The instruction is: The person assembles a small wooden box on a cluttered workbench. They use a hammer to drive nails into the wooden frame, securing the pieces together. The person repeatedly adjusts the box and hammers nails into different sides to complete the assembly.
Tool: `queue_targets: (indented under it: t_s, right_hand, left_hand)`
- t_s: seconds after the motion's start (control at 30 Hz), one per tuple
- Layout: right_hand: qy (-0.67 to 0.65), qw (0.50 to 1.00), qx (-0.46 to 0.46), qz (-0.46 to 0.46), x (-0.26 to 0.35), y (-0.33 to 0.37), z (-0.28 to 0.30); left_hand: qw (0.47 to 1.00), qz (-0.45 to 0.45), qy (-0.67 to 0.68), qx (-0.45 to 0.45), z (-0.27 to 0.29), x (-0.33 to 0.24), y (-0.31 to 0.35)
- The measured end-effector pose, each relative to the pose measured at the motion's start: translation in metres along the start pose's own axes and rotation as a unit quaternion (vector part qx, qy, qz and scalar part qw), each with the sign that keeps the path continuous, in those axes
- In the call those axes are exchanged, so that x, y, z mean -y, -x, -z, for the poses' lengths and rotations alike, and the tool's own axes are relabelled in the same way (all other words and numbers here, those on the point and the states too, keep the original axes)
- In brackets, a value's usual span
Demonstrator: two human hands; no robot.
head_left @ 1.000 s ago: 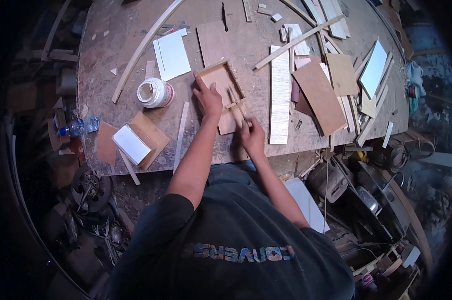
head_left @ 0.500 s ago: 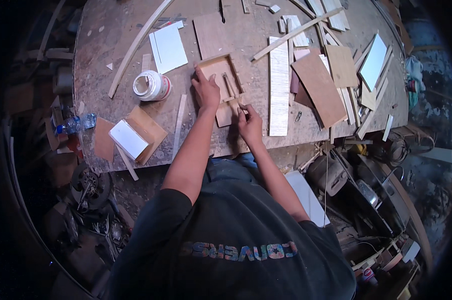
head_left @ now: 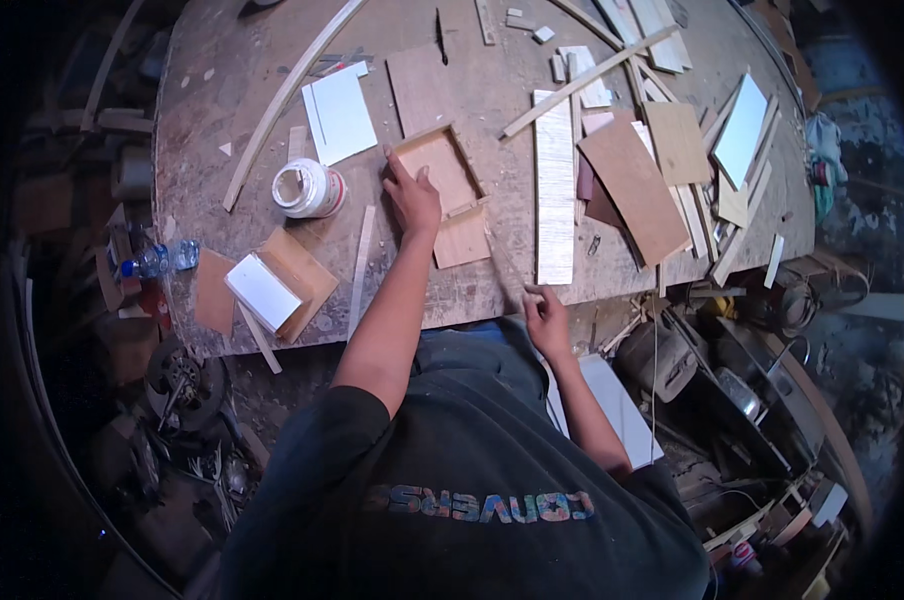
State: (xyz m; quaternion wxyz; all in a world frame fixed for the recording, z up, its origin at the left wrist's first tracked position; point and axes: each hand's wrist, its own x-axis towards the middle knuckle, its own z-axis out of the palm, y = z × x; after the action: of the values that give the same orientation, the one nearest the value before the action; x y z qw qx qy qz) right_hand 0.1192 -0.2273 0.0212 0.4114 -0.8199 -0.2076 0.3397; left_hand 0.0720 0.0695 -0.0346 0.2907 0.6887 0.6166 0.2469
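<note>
A shallow wooden box (head_left: 443, 165) with low side walls lies on the workbench in front of me. My left hand (head_left: 414, 200) grips its left wall, fingers along the outside and thumb at the inner side. At the box's near end is a flat piece of thin wood (head_left: 463, 240). Close to the bench's front edge, my right hand (head_left: 547, 318) is closed on a thin stick (head_left: 510, 268), slightly blurred, that points up and left toward the box. An open white tub (head_left: 309, 189) stands to the left of my left hand.
On the left lie a white-topped block (head_left: 263, 285), brown panels and a plastic bottle (head_left: 162, 259). A white sheet (head_left: 340, 113) and a long curved strip (head_left: 290, 100) are beyond the tub. Right of the box are a pale board (head_left: 555, 190), a brown panel (head_left: 636, 190) and several strips.
My right hand has drawn back toward the bench's front edge and to the right, bringing the thin stick out of the box. My left hand stays on the box.
</note>
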Motion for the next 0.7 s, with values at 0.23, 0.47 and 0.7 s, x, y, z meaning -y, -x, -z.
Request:
queue_targets:
  t_s: [0.23,0.47,0.7]
  right_hand:
    - [0.029,0.992,-0.115,-0.033,-0.038,-0.005,0.033]
    - [0.04,0.975,-0.21,0.056,-0.063,-0.12,0.064]
    - [0.228,0.945,-0.208,-0.103,-0.055,-0.129,0.084]
  left_hand:
    - [0.998,0.008,0.05,0.036,0.012,-0.001,-0.005]
    - [0.994,0.01,0.101,0.046,0.019,0.017,-0.013]
    - [0.987,0.09,0.111,0.078,0.043,0.001,-0.005]
